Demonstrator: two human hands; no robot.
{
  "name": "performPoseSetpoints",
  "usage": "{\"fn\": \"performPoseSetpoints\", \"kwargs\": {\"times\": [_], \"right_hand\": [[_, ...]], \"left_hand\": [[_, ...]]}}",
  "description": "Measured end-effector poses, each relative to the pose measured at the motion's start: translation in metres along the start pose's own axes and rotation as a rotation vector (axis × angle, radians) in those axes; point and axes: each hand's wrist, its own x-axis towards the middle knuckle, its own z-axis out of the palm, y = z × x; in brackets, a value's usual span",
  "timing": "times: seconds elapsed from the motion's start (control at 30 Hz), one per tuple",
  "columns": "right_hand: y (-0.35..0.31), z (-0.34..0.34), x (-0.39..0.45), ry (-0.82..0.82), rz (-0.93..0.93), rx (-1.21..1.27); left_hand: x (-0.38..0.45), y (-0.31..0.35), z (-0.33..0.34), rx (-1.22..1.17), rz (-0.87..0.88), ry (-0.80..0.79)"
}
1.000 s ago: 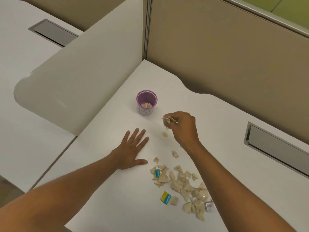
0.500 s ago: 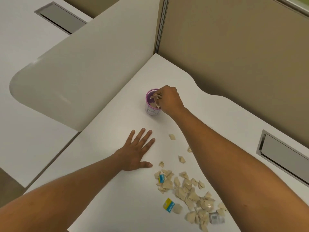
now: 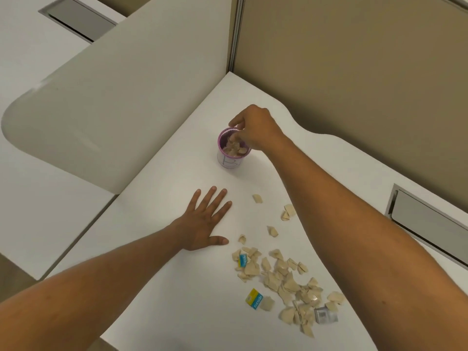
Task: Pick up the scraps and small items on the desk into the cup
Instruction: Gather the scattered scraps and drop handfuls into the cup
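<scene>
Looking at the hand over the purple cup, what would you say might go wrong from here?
1. The right hand has its fingers at the rim of the small purple-rimmed paper cup, which nothing steadies; the left hand lies flat on the white desk, apart from it. A nudge could tip it.
2. Beige scraps are already piled high inside, while the big pile of beige scraps remains, so it may overflow.

Legible markings: few, mostly blurred.
Cup (image 3: pixel 231 162) wall bears a blue handwritten mark, possibly "B". Yellow-blue packet (image 3: pixel 255 298) and smaller blue packet (image 3: pixel 243 260) carry print, too blurred to read.
</scene>
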Motion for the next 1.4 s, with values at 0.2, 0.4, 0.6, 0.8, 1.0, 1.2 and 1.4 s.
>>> {"fn": "performPoseSetpoints", "kwargs": {"times": [0.2, 0.4, 0.6, 0.8, 1.0, 1.2, 1.4], "right_hand": [[0.089, 0.014, -0.059, 0.23, 0.085, 0.104], [0.161, 0.103, -0.118, -0.075, 0.155, -0.125], [0.175, 0.142, -0.158, -0.113, -0.224, -0.294], [0.2, 0.154, -0.229, -0.077, -0.172, -0.169], [0.229, 0.141, -0.29, 0.359, 0.09, 0.066], [0.264, 0.138, -0.314, 0.259, 0.744, 0.133], [0.216, 0.182, -0.312, 0.196, 0.496, -0.014]], "left_hand": [[0.001, 0.001, 0.002, 0.037, -0.021, 0.028], [0.001, 0.003, -0.004, 0.012, -0.024, -0.013], [-0.001, 0.005, -0.012, 0.01, -0.023, -0.043], [0.0, 0.007, -0.014, -0.019, -0.035, -0.05], [0.0, 0.009, -0.014, -0.019, -0.06, -0.039], [0.002, 0.008, -0.013, -0.009, -0.063, -0.054], [-0.001, 0.01, -0.014, -0.027, -0.062, -0.034]]}}
